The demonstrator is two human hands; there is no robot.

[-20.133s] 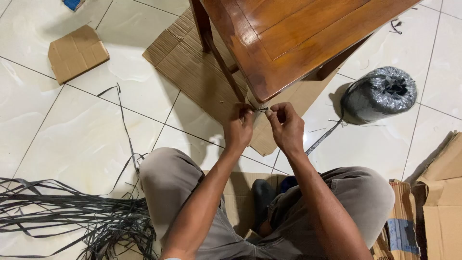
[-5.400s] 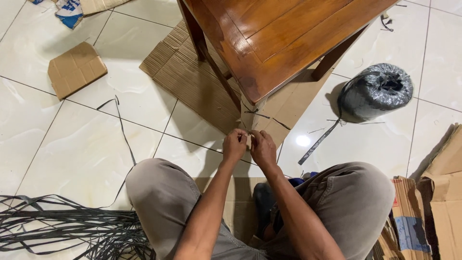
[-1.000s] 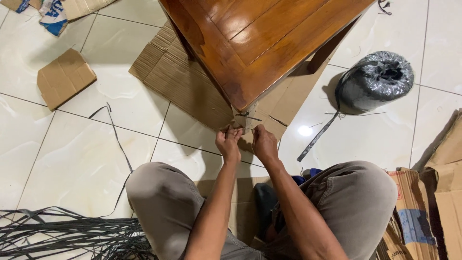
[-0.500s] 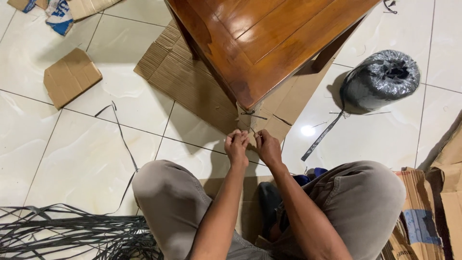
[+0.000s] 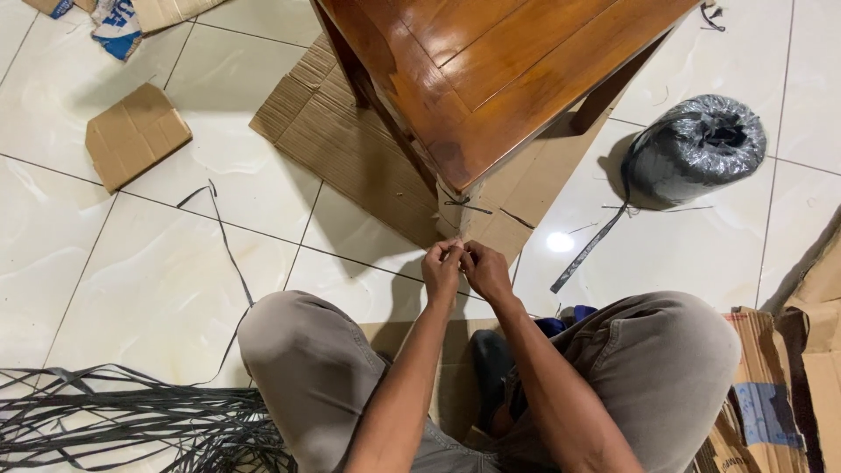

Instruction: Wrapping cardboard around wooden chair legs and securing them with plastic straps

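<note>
White tile floor (image 5: 149, 289), cardboard-wrapped table leg (image 5: 469, 223) under near tabletop (image 5: 491, 70) corner; left hand (image 5: 442, 267) and right hand (image 5: 486, 270) pinched together on thin black strap (image 5: 456, 251), apparently cinching wrap; strap roll (image 5: 696, 149) far right.

Off to the far side, a grey plastic-wrapped roll (image 5: 696, 149) on the white tiled floor (image 5: 131, 263). A small cardboard scrap (image 5: 137, 134) lying alone. Heaped dark strips (image 5: 131, 429) at the near corner. Stacked cardboard boxes (image 5: 780, 394) opposite.
</note>
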